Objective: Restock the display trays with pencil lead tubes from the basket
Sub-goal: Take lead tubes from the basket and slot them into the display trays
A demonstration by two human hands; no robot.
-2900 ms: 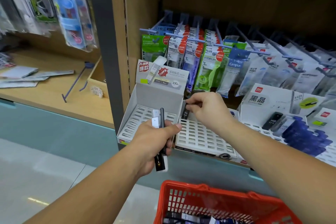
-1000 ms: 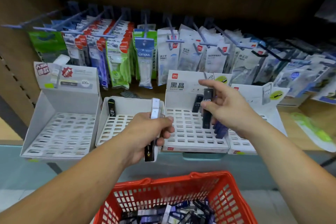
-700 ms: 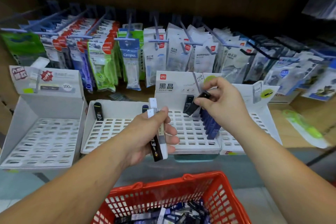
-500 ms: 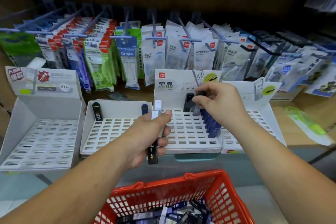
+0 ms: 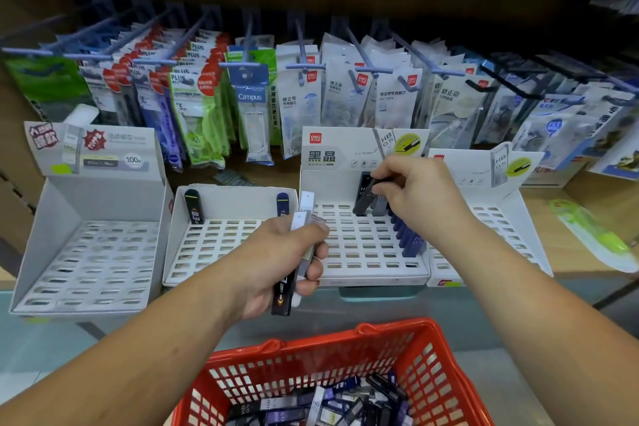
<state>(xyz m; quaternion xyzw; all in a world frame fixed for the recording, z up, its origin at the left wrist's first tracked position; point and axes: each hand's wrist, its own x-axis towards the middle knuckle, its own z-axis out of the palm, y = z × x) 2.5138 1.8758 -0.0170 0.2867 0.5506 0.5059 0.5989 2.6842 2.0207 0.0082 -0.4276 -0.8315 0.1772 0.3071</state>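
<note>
My right hand [image 5: 420, 194] pinches a black lead tube [image 5: 363, 200], tilted, with its lower end at a back-row slot of the third white display tray [image 5: 359, 252]. A row of blue tubes [image 5: 406, 235] stands along that tray's right side. My left hand [image 5: 276, 263] grips a bundle of lead tubes [image 5: 294, 273], black and white ones, in front of the trays. The second tray [image 5: 221, 245] holds a black tube [image 5: 193, 206] and a blue tube [image 5: 282, 203] in its back row. The red basket [image 5: 446, 367] below holds several loose tubes.
A larger white tray [image 5: 90, 252] with no tubes stands at the left, and another white tray [image 5: 501, 218] at the right. Packets of correction tape [image 5: 345, 93] hang on hooks behind the trays. A green packet [image 5: 591, 235] lies on the shelf at the right.
The view has shifted right from the first trays. My right hand has brought a black tube down to the back row of the third tray. My left hand still holds its bundle.
</note>
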